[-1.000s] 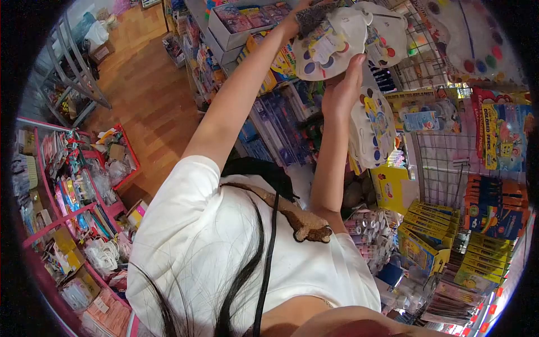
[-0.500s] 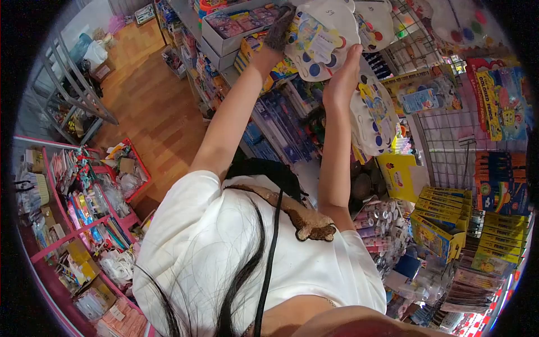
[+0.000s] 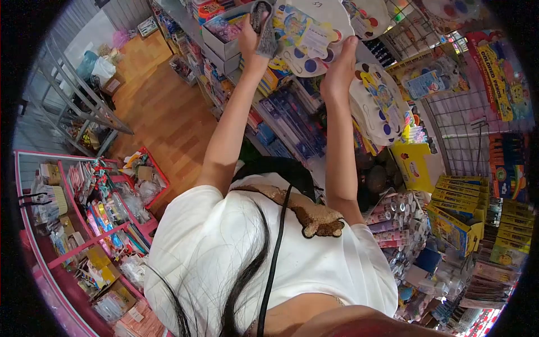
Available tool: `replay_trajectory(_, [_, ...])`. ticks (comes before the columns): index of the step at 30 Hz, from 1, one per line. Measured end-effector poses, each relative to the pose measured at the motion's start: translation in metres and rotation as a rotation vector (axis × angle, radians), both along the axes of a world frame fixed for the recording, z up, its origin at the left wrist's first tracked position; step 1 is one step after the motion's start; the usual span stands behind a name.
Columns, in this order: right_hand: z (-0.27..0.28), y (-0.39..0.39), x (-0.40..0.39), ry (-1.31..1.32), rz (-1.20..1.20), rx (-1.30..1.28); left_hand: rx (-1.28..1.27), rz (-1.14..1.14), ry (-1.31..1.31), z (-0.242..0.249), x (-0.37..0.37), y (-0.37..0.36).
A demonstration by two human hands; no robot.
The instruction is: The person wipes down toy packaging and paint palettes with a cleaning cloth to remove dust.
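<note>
A grey cloth [image 3: 268, 40] is in my left hand [image 3: 249, 44], whose fingers are wrapped round it at the left edge of a white palette-shaped paint set [image 3: 314, 36]. The set has coloured paint discs and a printed card under clear wrap. My right hand [image 3: 338, 73] grips its lower right edge, thumb on the near side and the other fingers mostly hidden. A similar paint set [image 3: 379, 104] hangs just right of my right wrist.
An open grey box of packets [image 3: 223, 38] stands left of my left hand. Wire racks with colored pencil packs [image 3: 499, 78] and yellow boxes [image 3: 457, 224] are on the right. Pink-edged shelving [image 3: 73, 255] is at lower left, beside wooden floor [image 3: 163, 106].
My left hand has moved left and up with the cloth, showing more of the paint set's left side. My right hand stays at the set's edge. The whole view has shifted slightly.
</note>
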State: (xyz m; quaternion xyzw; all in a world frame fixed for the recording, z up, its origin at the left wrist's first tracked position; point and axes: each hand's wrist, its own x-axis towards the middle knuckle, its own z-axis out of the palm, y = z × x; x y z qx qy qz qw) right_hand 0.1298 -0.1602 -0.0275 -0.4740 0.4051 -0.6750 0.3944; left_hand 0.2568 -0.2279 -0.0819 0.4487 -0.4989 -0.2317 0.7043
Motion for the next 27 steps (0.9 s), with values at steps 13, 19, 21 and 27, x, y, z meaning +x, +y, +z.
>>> replay_trajectory(13, [-0.015,-0.01,-0.002,-0.193,0.135,0.005,-0.217,0.036,-0.478,0.056,-0.039,0.051])
replay_trajectory(19, [-0.013,-0.001,0.006,0.073,0.06,-0.047,0.084,-0.052,-0.205,0.029,-0.001,-0.036])
replay_trajectory(21, [-0.008,0.003,0.007,0.187,0.064,-0.094,0.013,0.058,-0.234,0.007,0.014,-0.04])
replay_trajectory(27, [-0.049,-0.02,-0.004,0.017,0.099,0.12,-0.164,0.219,0.26,-0.016,0.039,0.009])
